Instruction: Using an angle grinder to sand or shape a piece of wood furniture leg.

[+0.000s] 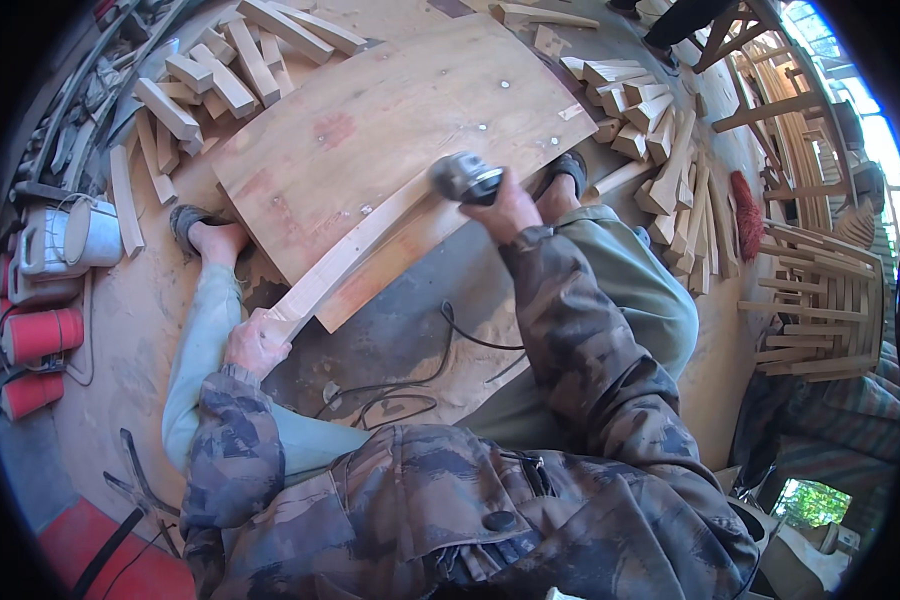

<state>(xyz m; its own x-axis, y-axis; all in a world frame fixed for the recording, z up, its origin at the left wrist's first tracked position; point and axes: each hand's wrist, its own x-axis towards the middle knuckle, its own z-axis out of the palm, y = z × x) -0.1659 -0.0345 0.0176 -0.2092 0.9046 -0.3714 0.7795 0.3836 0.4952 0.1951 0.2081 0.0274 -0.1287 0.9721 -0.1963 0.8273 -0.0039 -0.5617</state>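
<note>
My left hand [257, 343] is closed round the near end of a long pale wooden piece [355, 243], which lies slantwise on a plywood work board [390, 110]. At the far end of that piece, my right hand [511, 208] grips a small round-headed power tool, apparently an angle grinder [462, 179]. The tool's head is blurred and sits at the wood; whether it touches cannot be told. Beneath my arms a black cord [448, 345] runs in loops over the floor.
A heap of cut wooden pieces [232, 85] lies beyond the board at left, another stack of shaped legs [660, 130] at right. Red containers [42, 335] and a white jug [55, 240] stand at far left. A slatted wooden frame [820, 310] is at far right. Someone's legs [685, 22] show at top right.
</note>
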